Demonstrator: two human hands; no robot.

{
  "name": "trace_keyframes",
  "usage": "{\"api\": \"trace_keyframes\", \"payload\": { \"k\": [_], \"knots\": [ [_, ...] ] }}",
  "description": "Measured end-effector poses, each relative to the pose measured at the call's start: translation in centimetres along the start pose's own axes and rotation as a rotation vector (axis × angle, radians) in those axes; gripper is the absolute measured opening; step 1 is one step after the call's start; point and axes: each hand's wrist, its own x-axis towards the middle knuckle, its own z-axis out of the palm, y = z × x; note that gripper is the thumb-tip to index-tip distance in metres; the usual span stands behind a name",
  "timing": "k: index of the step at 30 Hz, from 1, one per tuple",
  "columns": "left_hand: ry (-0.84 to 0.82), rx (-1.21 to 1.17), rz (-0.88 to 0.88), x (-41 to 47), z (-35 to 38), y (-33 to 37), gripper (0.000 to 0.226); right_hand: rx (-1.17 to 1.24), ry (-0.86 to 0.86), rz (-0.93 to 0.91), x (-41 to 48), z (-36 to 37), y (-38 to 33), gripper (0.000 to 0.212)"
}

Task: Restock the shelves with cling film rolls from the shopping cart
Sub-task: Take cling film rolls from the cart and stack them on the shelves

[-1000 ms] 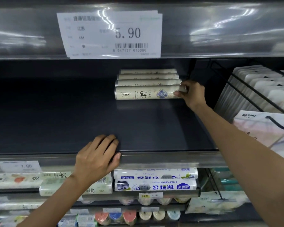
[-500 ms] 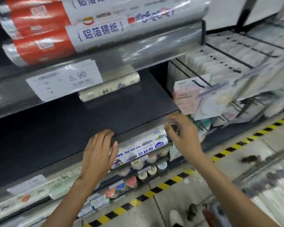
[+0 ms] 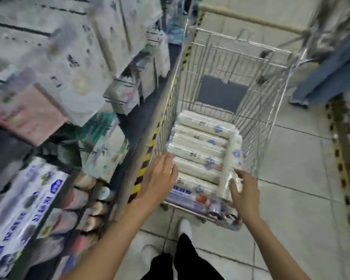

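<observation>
The shopping cart [image 3: 271,118] is a basket of thin, bright metal wire with a flat dark grey panel [image 3: 222,93] at its far end. It stands on a floor [image 3: 301,158] of pale, smooth square tiles with grey joints. The cling film rolls [image 3: 198,140] fill its near end. They are long cream cylinders in glossy wrap with small blue marks, laid side by side across the basket. One more roll [image 3: 230,158] lies lengthwise along the right wall, on top of the others. The left hand [image 3: 160,178] is flat, fingers straight and together, reaching over the near left corner onto the rolls. The right hand [image 3: 246,193] is at the near end of the lengthwise roll with its fingers bent toward it. Blur hides whether it actually grips. Yellow-and-black striped tape [image 3: 137,184] runs along the foot of the dark shelves [image 3: 129,134] on the left. The shelves hold soft, blurred packets, among them blue-and-white printed packs [image 3: 28,199] low down. Black trousers [image 3: 182,259] and a white shoe [image 3: 185,227] show at the bottom edge. Someone's blue jeans [image 3: 331,73] stand beyond the cart on the right.
</observation>
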Motion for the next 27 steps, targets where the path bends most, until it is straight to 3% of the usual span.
{"api": "trace_keyframes", "payload": {
  "k": [5, 8, 11, 15, 19, 23, 25, 27],
  "knots": [
    [-0.273, 0.044, 0.007, 2.7, 8.0, 3.2, 0.032, -0.016, -0.086, 0.204, 2.7, 0.2, 3.5, 0.044],
    [-0.501, 0.115, 0.100, 2.0, 11.0, 2.4, 0.033, 0.023, -0.108, 0.303, 4.3, 1.5, 3.6, 0.049],
    [-0.586, 0.175, 0.228, 0.4, 11.9, 0.3, 0.026, 0.065, -0.128, 0.367, 5.8, 2.9, 2.7, 0.062],
    [-0.817, 0.255, 0.276, 0.4, 11.5, -1.2, 0.065, 0.025, -0.195, 0.432, 7.6, 3.9, 1.7, 0.070],
    [-0.777, 0.360, 0.339, 1.1, 12.4, -2.4, 0.082, 0.105, -0.175, 0.515, 8.3, 3.8, 1.8, 0.054],
    [-0.724, 0.200, 0.301, 1.6, 10.4, -2.7, 0.076, 0.339, -0.154, 0.556, 7.8, -0.2, 0.1, 0.033],
    [-0.659, -0.005, 0.189, 2.5, 7.7, -2.8, 0.063, 0.486, -0.201, 0.498, 7.7, -2.7, -1.3, 0.038],
    [-0.573, -0.216, -0.020, 4.1, 4.2, -3.0, 0.059, 0.559, -0.283, 0.434, 8.0, -4.8, -3.4, 0.056]
  ]
}}
